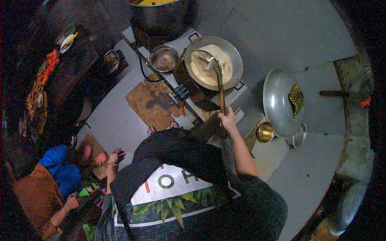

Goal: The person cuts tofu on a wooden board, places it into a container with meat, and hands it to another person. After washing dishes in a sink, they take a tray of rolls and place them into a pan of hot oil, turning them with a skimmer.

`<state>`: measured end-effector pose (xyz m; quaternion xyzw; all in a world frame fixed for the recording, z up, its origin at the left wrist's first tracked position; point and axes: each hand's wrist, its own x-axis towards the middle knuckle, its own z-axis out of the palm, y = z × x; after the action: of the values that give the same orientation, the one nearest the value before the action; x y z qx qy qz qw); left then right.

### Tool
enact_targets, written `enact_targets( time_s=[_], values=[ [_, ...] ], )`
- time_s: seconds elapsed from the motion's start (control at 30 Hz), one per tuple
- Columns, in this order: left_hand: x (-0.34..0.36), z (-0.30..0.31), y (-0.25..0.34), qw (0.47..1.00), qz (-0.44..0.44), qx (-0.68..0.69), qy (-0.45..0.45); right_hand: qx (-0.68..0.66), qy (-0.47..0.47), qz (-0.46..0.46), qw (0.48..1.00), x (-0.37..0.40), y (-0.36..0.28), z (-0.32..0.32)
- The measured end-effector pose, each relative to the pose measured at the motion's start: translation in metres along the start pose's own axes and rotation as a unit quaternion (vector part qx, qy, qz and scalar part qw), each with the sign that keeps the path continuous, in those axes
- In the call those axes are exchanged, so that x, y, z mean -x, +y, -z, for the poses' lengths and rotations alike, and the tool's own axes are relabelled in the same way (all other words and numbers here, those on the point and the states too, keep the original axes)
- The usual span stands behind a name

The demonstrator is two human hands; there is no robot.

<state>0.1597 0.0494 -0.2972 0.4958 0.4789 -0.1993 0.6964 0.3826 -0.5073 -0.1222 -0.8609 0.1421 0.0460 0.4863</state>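
Note:
A long-handled ladle [221,86] is in my right hand [227,119], whose fingers wrap round the wooden handle. The ladle's metal head lies in a wide metal pan [237,60] holding a pale, creamy mixture [223,60]. My left hand [116,156] hangs low at my left side, with its fingers apart and nothing in them. It is far from the pan, close to a brown board on the floor.
A metal bowl [164,58] and large dark pot [161,20] stand beside the pan. To the right are a big lid [275,102] with a patterned cloth [296,100] and a brass pot [265,131]. Another person's hand [72,201] shows at lower left.

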Motion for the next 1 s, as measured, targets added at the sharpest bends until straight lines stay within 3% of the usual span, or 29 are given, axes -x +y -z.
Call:
enact_targets(
  time_s=[0.03,0.1,0.23,0.3,0.33,0.43,0.47,0.53,0.63,0.73,0.83,0.87,1.0],
  values=[
    [-0.005,0.003,-0.008,1.000,0.000,-0.002,0.015,0.000,0.000,-0.001,1.000,-0.001,-0.006,0.004],
    [-0.008,0.010,-0.019,1.000,0.019,-0.004,0.016,-0.080,-0.098,-0.107,0.986,-0.009,-0.013,0.012],
    [-0.008,0.024,-0.036,0.999,0.032,0.008,0.015,-0.046,-0.052,-0.093,0.993,-0.037,-0.015,0.016],
    [-0.004,0.026,-0.038,0.999,0.032,0.018,0.015,-0.032,-0.035,-0.137,0.989,-0.046,-0.028,0.020],
    [-0.002,0.027,-0.039,0.999,0.033,0.021,0.013,0.023,0.018,-0.064,0.998,-0.055,-0.021,0.017],
    [0.020,0.021,-0.030,0.999,0.035,0.011,0.007,0.049,0.069,-0.017,0.996,-0.073,-0.037,0.021],
    [0.035,0.004,-0.019,0.996,0.047,-0.051,0.064,0.050,0.067,-0.018,0.996,-0.086,-0.034,0.020],
    [0.052,-0.008,-0.011,0.996,0.042,-0.052,0.061,0.087,0.148,-0.001,0.985,-0.121,-0.016,0.019],
    [0.053,-0.012,-0.005,0.996,0.034,-0.060,0.056,0.147,0.134,-0.047,0.979,-0.185,0.026,0.018],
    [0.051,-0.012,-0.008,0.996,0.037,-0.068,0.052,0.149,0.109,-0.043,0.982,-0.189,0.028,0.020],
    [0.055,-0.014,-0.007,0.995,0.043,-0.065,0.055,0.121,0.079,-0.014,0.989,-0.165,0.019,0.014],
    [0.056,-0.015,-0.007,0.995,0.044,-0.063,0.057,0.156,0.060,-0.074,0.983,-0.154,0.008,0.011],
    [0.055,-0.019,-0.007,0.995,0.054,-0.061,0.055,0.100,-0.006,-0.049,0.994,-0.119,0.005,0.004]
  ],
)
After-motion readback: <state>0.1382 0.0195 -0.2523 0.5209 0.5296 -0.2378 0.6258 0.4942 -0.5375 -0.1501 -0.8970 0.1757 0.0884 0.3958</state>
